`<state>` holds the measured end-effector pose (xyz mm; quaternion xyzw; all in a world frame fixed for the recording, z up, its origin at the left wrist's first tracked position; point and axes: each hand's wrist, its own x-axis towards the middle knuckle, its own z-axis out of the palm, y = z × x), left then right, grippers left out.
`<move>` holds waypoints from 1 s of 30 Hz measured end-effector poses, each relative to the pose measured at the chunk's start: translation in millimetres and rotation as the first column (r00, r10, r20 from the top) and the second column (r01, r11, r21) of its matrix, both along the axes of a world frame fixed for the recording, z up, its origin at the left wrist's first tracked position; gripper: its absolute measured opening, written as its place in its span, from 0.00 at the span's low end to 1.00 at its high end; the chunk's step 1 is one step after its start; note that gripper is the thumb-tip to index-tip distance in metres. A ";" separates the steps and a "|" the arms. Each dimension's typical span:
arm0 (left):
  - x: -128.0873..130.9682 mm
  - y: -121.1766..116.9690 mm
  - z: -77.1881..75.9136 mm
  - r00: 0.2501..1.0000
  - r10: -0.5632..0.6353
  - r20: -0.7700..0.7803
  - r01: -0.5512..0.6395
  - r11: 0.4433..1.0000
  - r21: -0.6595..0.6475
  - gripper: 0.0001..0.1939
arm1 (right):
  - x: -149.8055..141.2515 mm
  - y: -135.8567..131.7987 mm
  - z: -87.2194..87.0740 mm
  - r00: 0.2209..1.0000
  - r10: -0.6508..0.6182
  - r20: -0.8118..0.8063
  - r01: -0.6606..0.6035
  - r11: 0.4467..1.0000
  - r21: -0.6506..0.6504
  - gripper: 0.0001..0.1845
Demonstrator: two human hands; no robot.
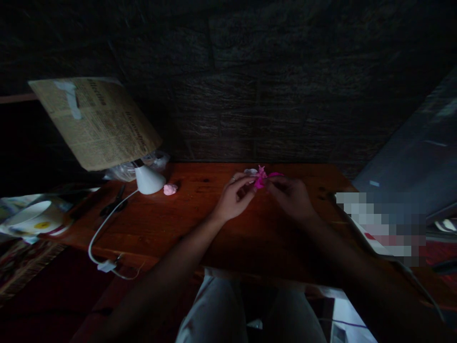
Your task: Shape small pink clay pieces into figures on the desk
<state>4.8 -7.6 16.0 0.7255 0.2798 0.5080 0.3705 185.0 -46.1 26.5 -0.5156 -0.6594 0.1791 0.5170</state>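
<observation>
Both hands meet over the far part of the wooden table, around a small bright pink piece that looks like thin crumpled paper or cloth. My left hand is closed, with thumb and fingertips pinched on its left side. From the right, my right hand pinches it too, fingers curled. A frilly lighter pink tip sticks up above the fingers. More bright pink material shows behind my right hand, and a whitish piece lies behind my left. The exact kind is too dim to tell.
A pale pink crumpled lump lies beside the white lamp base, under a newspaper-print shade. Dark scissors and a white cord are at left, near a white bowl-like container. A blurred-out object sits at right.
</observation>
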 end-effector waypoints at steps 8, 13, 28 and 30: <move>0.5 3.3 -9.2 0.999 -0.029 -0.034 0.027 0.998 -0.050 0.10 | -1.7 -0.5 1.0 0.988 0.127 -0.093 -0.133 0.989 -0.071 0.16; 0.0 1.4 -5.6 0.999 -0.022 -0.042 0.021 0.999 -0.030 0.08 | 4.3 -1.0 4.5 0.991 0.128 0.040 -0.126 0.991 -0.034 0.14; 3.5 9.1 -5.7 0.950 -0.185 0.250 0.245 0.941 -0.235 0.18 | 0.5 0.6 5.6 0.967 0.210 -0.144 -0.221 0.973 -0.066 0.23; 2.6 10.8 -4.8 0.943 -0.188 0.275 0.262 0.929 -0.263 0.18 | 0.0 0.6 4.4 0.970 0.211 -0.119 -0.218 0.975 -0.053 0.24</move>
